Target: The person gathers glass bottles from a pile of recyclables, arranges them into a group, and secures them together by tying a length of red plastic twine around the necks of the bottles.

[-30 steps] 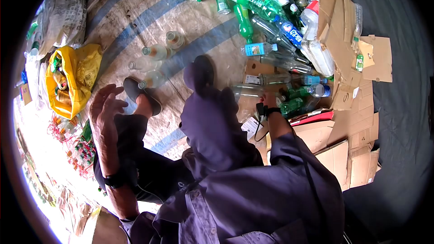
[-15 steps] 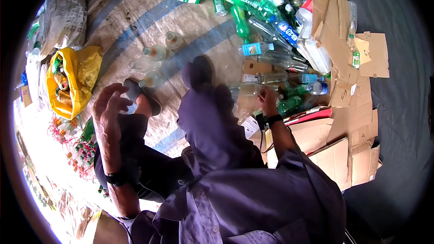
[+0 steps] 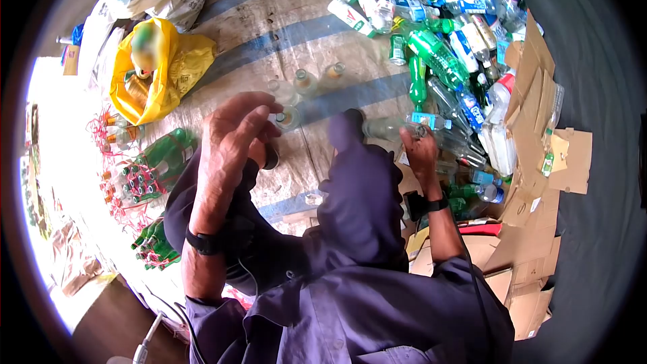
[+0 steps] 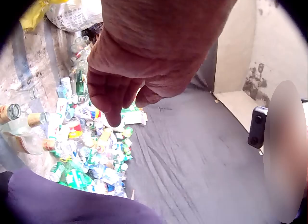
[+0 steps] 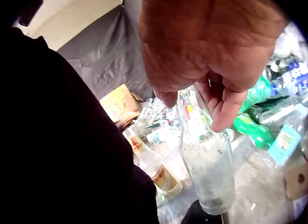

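The right hand [image 3: 422,158] grips a clear glass bottle [image 3: 385,129] by its neck; in the right wrist view the bottle [image 5: 207,161] hangs base down from the fingers of the hand [image 5: 211,51]. The left hand [image 3: 232,138] is raised with loosely bent fingers and nothing in it, near several clear glass bottles [image 3: 305,82] standing on the ground sheet. In the left wrist view the left hand [image 4: 144,55] hangs empty, with bottle necks [image 4: 37,119] at the left.
A pile of plastic bottles [image 3: 431,50] lies at the upper right beside torn cardboard [image 3: 532,108]. A yellow bag [image 3: 189,61] holding cans stands at the upper left, above green bottles [image 3: 168,155] bundled with red string. The knees lie between the hands.
The right hand has risen from beside the cardboard with the glass bottle in its grip. The head view has shifted, so the scene sits further right and lower; the left hand remains empty.
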